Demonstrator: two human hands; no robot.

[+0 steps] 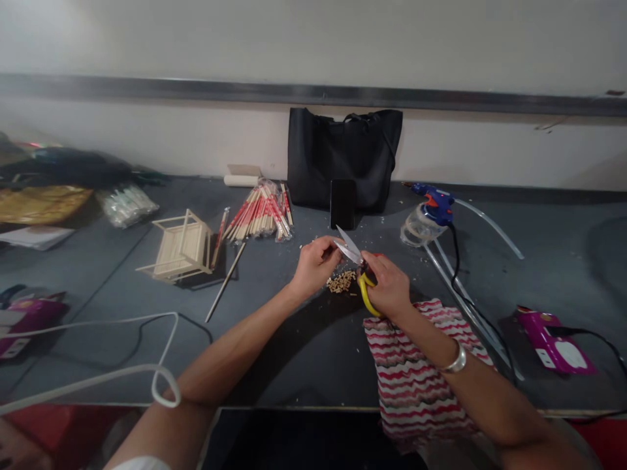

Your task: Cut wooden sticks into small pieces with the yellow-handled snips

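Note:
My right hand (pixel 389 284) is wrapped round the yellow handles of a pair of scissors (pixel 349 252). Their blades stand apart and point up and left. My left hand (pixel 316 264) is closed in a pinch at the blade tips; what lies between its fingers is too small to make out. Just below both hands, a pile of short cut stick pieces (pixel 341 282) rests on the dark table (pixel 274 365). Under my right forearm lies a striped red and white cloth (pixel 416 372).
Behind stand a black bag (pixel 337 153) and a phone (pixel 342 204). Wrapped chopsticks (pixel 259 212), a small stick-built frame (pixel 182 248) and a loose stick (pixel 225 282) lie left. A blue glue gun (pixel 434 201) rests on a clear jar (pixel 420 228) at right, near glue sticks (pixel 470 313) and a purple box (pixel 553 343).

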